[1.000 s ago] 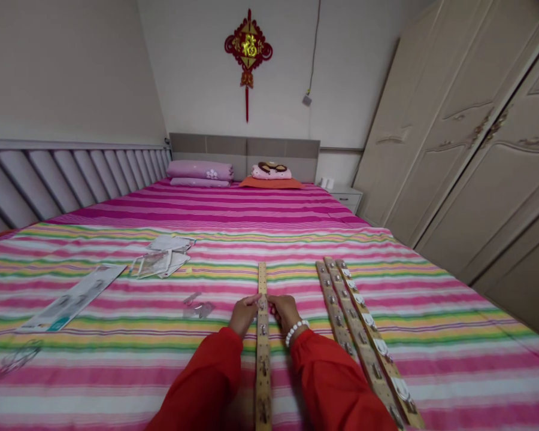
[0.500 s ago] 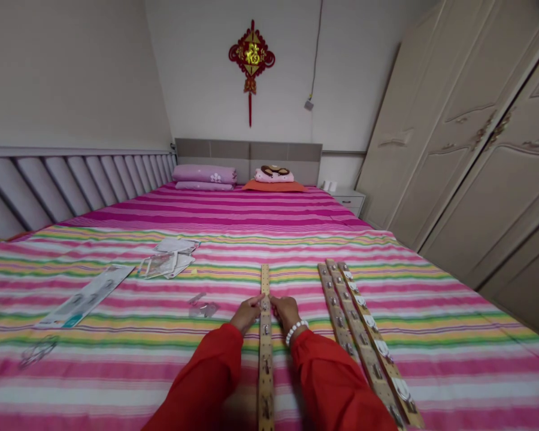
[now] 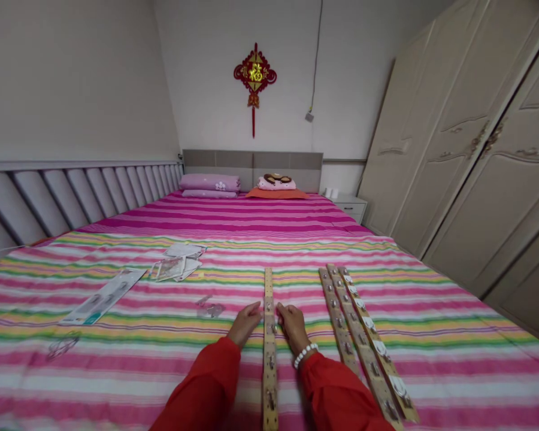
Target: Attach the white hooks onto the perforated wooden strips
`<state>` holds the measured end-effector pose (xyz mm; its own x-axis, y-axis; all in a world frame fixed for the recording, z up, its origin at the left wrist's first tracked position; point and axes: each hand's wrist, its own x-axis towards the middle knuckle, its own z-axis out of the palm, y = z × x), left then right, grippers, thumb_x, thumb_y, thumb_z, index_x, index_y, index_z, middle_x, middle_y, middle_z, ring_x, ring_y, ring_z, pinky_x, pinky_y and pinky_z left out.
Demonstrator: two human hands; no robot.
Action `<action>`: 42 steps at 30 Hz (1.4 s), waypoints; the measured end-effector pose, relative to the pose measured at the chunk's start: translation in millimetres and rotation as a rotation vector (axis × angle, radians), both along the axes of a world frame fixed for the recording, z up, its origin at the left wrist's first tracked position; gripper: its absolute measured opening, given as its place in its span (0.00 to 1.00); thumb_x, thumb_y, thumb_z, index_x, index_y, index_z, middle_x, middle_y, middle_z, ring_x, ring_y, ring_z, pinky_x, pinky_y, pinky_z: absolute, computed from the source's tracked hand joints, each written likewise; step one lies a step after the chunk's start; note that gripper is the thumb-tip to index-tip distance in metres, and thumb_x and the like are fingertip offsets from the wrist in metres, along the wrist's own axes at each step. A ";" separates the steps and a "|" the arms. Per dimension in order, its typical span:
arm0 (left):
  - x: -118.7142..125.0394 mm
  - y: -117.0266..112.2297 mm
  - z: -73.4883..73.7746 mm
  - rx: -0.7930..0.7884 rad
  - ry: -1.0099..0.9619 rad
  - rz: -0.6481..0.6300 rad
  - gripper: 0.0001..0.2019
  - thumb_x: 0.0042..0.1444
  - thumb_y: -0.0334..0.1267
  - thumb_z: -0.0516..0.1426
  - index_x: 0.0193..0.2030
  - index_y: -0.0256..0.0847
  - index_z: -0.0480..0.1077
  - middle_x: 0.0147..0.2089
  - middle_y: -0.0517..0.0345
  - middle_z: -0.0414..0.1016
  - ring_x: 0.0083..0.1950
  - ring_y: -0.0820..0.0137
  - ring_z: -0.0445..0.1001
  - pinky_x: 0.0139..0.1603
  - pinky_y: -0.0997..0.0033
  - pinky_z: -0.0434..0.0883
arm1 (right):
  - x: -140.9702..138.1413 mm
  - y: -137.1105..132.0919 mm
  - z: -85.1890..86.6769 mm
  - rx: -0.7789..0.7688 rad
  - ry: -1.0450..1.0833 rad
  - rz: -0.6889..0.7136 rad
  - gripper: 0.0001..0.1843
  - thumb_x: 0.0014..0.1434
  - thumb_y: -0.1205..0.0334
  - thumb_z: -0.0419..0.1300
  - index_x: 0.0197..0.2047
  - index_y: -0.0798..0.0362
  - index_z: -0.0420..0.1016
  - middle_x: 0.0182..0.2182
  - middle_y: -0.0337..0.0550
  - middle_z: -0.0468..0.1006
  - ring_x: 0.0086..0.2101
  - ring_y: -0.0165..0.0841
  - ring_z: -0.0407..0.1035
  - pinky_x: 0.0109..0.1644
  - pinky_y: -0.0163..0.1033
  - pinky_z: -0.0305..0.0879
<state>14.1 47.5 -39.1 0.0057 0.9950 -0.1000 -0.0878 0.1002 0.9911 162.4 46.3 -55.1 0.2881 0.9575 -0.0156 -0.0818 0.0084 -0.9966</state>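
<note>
A narrow wooden strip point(image 3: 269, 347) with rows of small holes lies lengthwise on the striped bedspread between my hands. Several metal hooks on clear backings are set along it; the farthest hook point(image 3: 268, 306) sits level with my fingertips. My left hand point(image 3: 246, 322) is just left of the strip, fingers loosely stretched and holding nothing that I can see. On the other side, my right hand point(image 3: 291, 323), with a white bead bracelet point(image 3: 305, 355) at the wrist, has its fingers partly bent and apart from the hook.
To the right lie three similar strips point(image 3: 362, 341) with hooks, one carrying white pieces. On the left are a long clear packet point(image 3: 103, 297), crumpled plastic packets point(image 3: 178, 263), loose clear pieces point(image 3: 211, 308) and a small wiry bundle point(image 3: 63, 345). A bed rail point(image 3: 81, 185) runs along the left.
Both hands have drawn off the far hook and moved slightly apart and toward me. The hook stays on the strip. The whole view has tilted up slightly.
</note>
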 end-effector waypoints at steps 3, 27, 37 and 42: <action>-31.5 -9.2 2.8 0.200 0.258 0.146 0.14 0.36 0.36 0.63 0.34 0.37 0.77 0.31 0.54 0.77 0.32 0.66 0.73 0.38 0.66 0.70 | 2.2 -4.9 0.7 -0.006 0.062 0.026 0.23 0.45 0.42 0.60 0.14 0.49 0.59 0.06 0.27 0.56 0.10 0.24 0.47 0.15 0.33 0.43; -109.1 -24.8 31.5 0.186 0.422 0.570 0.14 0.40 0.47 0.63 0.29 0.38 0.76 0.28 0.55 0.77 0.31 0.66 0.72 0.34 0.67 0.68 | 6.6 -19.0 6.3 -0.040 0.235 0.071 0.18 0.44 0.48 0.64 0.19 0.52 0.64 0.07 0.27 0.60 0.10 0.21 0.46 0.15 0.31 0.37; -68.4 -41.6 52.3 -0.059 -0.130 0.316 0.16 0.36 0.43 0.67 0.32 0.37 0.76 0.27 0.58 0.76 0.28 0.74 0.73 0.26 0.78 0.64 | 14.9 -17.5 13.5 -0.064 0.423 0.092 0.17 0.39 0.51 0.68 0.22 0.54 0.67 0.14 0.31 0.68 0.13 0.20 0.52 0.16 0.29 0.40; -51.7 -38.2 62.7 0.162 0.143 0.099 0.15 0.37 0.46 0.66 0.30 0.37 0.77 0.31 0.55 0.80 0.36 0.66 0.75 0.40 0.70 0.70 | 12.4 -19.7 34.1 0.054 0.296 0.075 0.14 0.41 0.53 0.68 0.24 0.55 0.74 0.16 0.33 0.70 0.16 0.23 0.57 0.19 0.30 0.51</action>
